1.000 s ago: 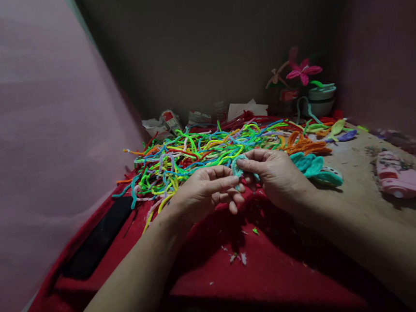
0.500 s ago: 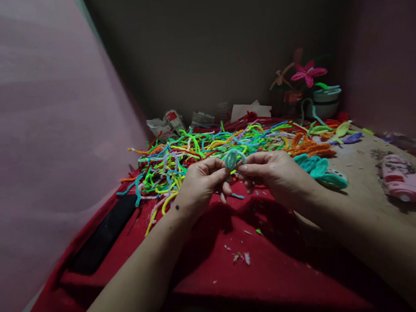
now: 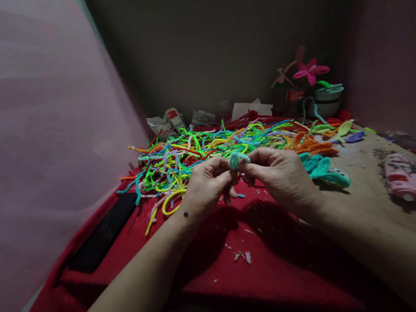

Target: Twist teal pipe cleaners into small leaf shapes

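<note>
Between both hands, above the red cloth (image 3: 217, 267), is a looped teal pipe cleaner (image 3: 235, 160). My left hand (image 3: 210, 182) pinches its left side between thumb and forefinger. From the other side, my right hand (image 3: 277, 176) pinches its right end the same way. The piece is bent into a small coil with a short arc towards the right fingertips, which partly hide it. Beyond the hands lies a tangled heap of many-coloured pipe cleaners (image 3: 199, 144). Teal petal shapes (image 3: 320, 168) rest just right of my right hand.
A black phone (image 3: 104, 235) lies at the left. On the right is a pink glue gun (image 3: 410, 182). Orange pipe-cleaner loops (image 3: 312, 146) lie beyond my right hand. A pot (image 3: 330, 100) and a pink flower (image 3: 311, 71) stand at the back right. Small scraps (image 3: 248, 257) dot the cloth.
The teal loop has become smaller and more tightly folded between my fingertips. Both hands have shifted slightly right, and the view has moved a little.
</note>
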A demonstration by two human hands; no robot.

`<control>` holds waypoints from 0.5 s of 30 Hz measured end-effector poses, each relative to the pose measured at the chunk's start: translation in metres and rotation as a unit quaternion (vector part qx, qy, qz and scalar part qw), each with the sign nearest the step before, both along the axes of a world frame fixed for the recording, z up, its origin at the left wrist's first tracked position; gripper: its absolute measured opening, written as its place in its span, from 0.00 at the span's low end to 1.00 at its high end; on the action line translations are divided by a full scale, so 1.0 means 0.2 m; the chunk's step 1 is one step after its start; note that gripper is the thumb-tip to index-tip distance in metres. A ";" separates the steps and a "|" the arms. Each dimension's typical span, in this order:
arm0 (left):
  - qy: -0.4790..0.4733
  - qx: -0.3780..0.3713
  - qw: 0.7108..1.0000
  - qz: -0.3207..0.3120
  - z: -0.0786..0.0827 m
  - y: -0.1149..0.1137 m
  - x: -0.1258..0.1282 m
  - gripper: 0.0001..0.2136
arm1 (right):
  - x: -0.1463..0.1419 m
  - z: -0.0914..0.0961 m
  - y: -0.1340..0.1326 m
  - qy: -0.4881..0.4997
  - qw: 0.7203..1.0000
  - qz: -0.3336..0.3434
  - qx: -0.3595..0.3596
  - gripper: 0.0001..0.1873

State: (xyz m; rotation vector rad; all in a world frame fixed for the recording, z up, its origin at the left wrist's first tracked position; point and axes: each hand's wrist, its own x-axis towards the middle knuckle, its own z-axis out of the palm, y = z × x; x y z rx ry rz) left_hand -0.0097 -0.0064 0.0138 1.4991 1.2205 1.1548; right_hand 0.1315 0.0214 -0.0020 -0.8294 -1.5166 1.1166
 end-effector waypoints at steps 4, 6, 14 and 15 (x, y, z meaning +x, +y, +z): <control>-0.005 0.010 1.000 -0.006 -0.02 0.00 0.00 0.02 | 0.00 -0.02 0.00 -0.034 0.998 -0.025 0.037 0.09; -0.007 0.009 1.000 -0.004 -0.03 0.01 0.00 0.03 | 0.00 -0.02 0.01 -0.054 0.995 -0.045 0.068 0.07; -0.009 0.007 1.000 0.018 -0.03 0.01 0.00 0.04 | 0.01 -0.04 0.00 -0.186 0.950 -0.086 0.234 0.09; -0.009 0.007 1.000 0.020 -0.03 0.01 0.00 0.04 | 0.01 -0.05 0.00 -0.199 0.942 -0.100 0.252 0.10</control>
